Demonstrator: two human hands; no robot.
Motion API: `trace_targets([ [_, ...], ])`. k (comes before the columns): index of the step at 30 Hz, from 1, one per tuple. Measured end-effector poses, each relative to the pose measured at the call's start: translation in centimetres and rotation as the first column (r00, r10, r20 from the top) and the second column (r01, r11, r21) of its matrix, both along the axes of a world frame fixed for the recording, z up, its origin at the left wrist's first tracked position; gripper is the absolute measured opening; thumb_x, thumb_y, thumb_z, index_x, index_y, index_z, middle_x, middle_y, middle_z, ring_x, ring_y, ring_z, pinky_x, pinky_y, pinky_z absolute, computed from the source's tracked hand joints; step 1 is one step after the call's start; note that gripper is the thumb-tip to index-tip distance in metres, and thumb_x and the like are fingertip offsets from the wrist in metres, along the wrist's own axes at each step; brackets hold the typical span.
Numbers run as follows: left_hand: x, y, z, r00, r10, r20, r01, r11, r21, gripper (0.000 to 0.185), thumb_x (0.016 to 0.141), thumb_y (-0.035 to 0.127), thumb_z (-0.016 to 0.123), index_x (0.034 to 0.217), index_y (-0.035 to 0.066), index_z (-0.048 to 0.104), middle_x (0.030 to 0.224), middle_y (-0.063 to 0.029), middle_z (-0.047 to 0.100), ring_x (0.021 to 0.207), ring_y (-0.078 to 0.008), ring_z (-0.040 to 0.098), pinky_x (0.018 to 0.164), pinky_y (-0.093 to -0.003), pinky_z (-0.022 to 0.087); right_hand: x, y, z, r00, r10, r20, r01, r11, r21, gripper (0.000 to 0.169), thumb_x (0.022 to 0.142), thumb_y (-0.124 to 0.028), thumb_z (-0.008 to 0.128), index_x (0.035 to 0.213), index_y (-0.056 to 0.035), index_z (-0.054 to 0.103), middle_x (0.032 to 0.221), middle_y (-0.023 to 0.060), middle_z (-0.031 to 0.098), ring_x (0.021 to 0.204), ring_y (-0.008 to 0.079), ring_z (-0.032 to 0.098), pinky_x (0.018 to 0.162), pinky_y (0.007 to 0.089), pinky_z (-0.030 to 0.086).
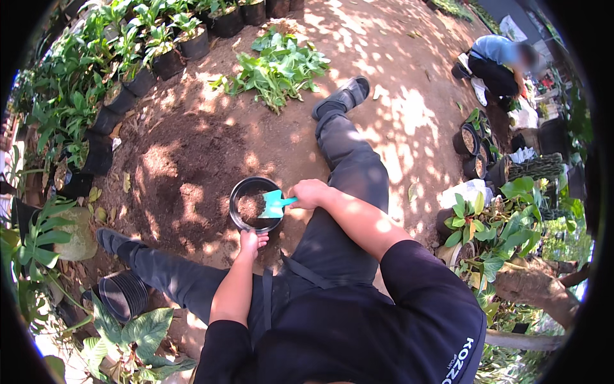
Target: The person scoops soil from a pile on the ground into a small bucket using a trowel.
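Note:
A round black plastic plant pot (233, 211) stands between my outspread legs, with brown soil (250, 207) inside it. My left hand (253, 242) grips the pot's near rim, its fingers partly hidden against the wall. In my right hand (309, 193) is the handle of a turquoise garden trowel (273, 205). The trowel's blade reaches over the right side of the pot, its tip at the soil. Just left of the pot spreads a heap of dark loose soil (192, 163), dappled with sunlight.
A pile of uprooted green leafy plants (283, 67) lies beyond the soil. Potted plants in black bags (168, 62) line the upper left. Nested black pots (123, 295) lie beside my left leg. Soil-filled pots (466, 140) stand at right, near a crouching person (496, 62).

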State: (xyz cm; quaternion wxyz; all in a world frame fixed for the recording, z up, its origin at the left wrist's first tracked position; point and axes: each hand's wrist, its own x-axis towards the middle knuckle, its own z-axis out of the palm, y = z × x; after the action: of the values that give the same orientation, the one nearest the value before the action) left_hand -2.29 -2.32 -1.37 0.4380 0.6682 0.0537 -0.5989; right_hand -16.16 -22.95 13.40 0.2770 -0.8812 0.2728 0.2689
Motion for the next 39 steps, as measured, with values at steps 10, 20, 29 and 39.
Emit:
trace_targets([
  [10, 0.8, -0.2, 0.1, 0.983, 0.061, 0.174, -0.067, 0.997, 0.029, 0.016, 0.091, 0.012, 0.030, 0.099, 0.002, 0.040, 0.072, -0.0141, 0.058, 0.055, -0.0201, 0.058, 0.047, -0.0308, 0.051, 0.8, 0.4, 0.2, 0.994, 0.049, -0.100, -0.046, 0.998, 0.033, 0.033, 0.076, -0.041, 0.058, 0.098, -0.0173, 0.063, 0.091, 0.0095, 0.062, 0.090, 0.0280, 0.057, 0.075, 0.0395, 0.045],
  [20, 1.4, 0.9, -0.2, 0.989, 0.013, 0.148, -0.019, 0.999, 0.038, 0.019, 0.093, 0.022, 0.033, 0.093, 0.005, 0.041, 0.071, -0.0092, 0.059, 0.045, -0.0124, 0.049, 0.039, -0.0252, 0.043, 1.5, 0.2, -0.6, 0.982, 0.015, -0.186, -0.010, 1.000, 0.030, 0.033, 0.077, -0.040, 0.056, 0.099, -0.0158, 0.062, 0.094, 0.0088, 0.062, 0.093, 0.0262, 0.057, 0.078, 0.0384, 0.045],
  [29, 1.3, 0.6, 0.5, 0.962, -0.136, 0.235, 0.126, 0.990, 0.056, 0.027, 0.094, 0.024, 0.028, 0.096, 0.003, 0.045, 0.076, -0.0101, 0.059, 0.051, -0.0112, 0.050, 0.044, -0.0228, 0.045, 1.5, -0.2, -1.2, 0.977, -0.034, -0.210, 0.046, 0.997, 0.055, 0.034, 0.077, -0.040, 0.056, 0.100, -0.0157, 0.062, 0.096, 0.0083, 0.061, 0.094, 0.0262, 0.056, 0.080, 0.0376, 0.044],
  [39, 1.3, 0.9, -0.2, 0.963, -0.150, 0.223, 0.139, 0.988, 0.066, 0.031, 0.094, 0.026, 0.028, 0.102, 0.002, 0.047, 0.080, -0.0097, 0.061, 0.051, -0.0104, 0.050, 0.043, -0.0224, 0.044, 2.1, -0.4, -1.7, 0.963, 0.025, -0.267, 0.030, 0.979, 0.202, 0.037, 0.076, -0.041, 0.058, 0.090, -0.0079, 0.064, 0.079, 0.0142, 0.063, 0.077, 0.0277, 0.060, 0.069, 0.0373, 0.046],
])
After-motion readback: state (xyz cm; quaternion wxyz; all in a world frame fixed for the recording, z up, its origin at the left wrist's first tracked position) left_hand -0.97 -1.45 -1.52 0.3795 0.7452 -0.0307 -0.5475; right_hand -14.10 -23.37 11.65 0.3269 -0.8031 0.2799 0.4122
